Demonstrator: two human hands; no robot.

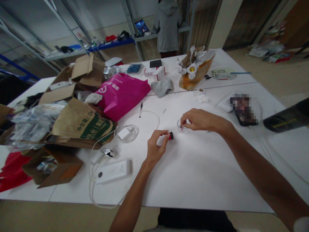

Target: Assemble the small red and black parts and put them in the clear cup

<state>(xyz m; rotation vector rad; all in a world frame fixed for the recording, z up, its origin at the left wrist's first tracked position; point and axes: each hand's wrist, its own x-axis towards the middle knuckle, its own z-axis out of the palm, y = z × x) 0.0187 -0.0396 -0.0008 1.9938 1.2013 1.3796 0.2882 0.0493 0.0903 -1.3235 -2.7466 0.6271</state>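
My left hand [155, 146] rests on the white table [198, 174] and pinches a small red and black part [171, 135] between thumb and fingers. My right hand [201, 120] reaches in from the right, and its fingertips hold a small clear round piece [180, 126] against the table. The two hands are a short gap apart near the table's middle. What sits inside the clear piece is too small to tell.
A white power bank [113, 171], a charger with coiled cable [125, 133] and a pen [141, 110] lie to the left. Behind them stand a pink bag [123, 93], brown paper bags and open cartons [79, 120]. A blurred phone [243, 109] lies right. A person in grey [167, 25] stands beyond.
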